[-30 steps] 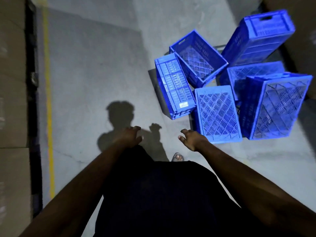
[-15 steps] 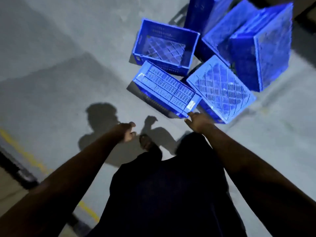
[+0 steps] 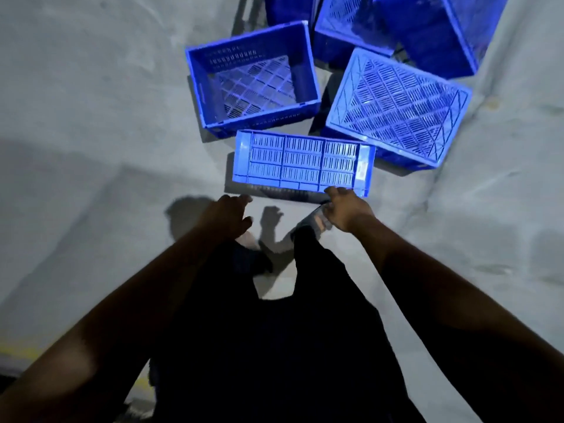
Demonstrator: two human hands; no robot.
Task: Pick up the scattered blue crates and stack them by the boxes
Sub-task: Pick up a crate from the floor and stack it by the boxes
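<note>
The nearest blue crate (image 3: 302,161) lies tipped on its side on the grey concrete floor (image 3: 91,132), directly at twelve o'clock from the person's body, its slatted wall facing up and its long axis running from nine to three o'clock, square across the reach of both arms; the right hand (image 3: 346,209) is the nearer of the two, its fingertips at the crate's near right corner, apparently touching the lower edge though the dim light leaves contact uncertain, fingers loosely spread and holding nothing; the left hand (image 3: 230,213) hovers just short of the near left corner, apart from the plastic, fingers relaxed and empty; because the crate lies broadside, the judgement is that each hand needs only to go forward to its own end for a two-handed lift, the left having slightly more ground to cover; behind it, at eleven o'clock, an upright open crate (image 3: 253,77) sits almost against its far edge, and at one o'clock an overturned crate (image 3: 396,108) shows its lattice base, close to the right end; more crates (image 3: 427,32) crowd at twelve to one o'clock beyond; the boxes named in the task are not in view, so the stacking spot cannot be placed.
</note>
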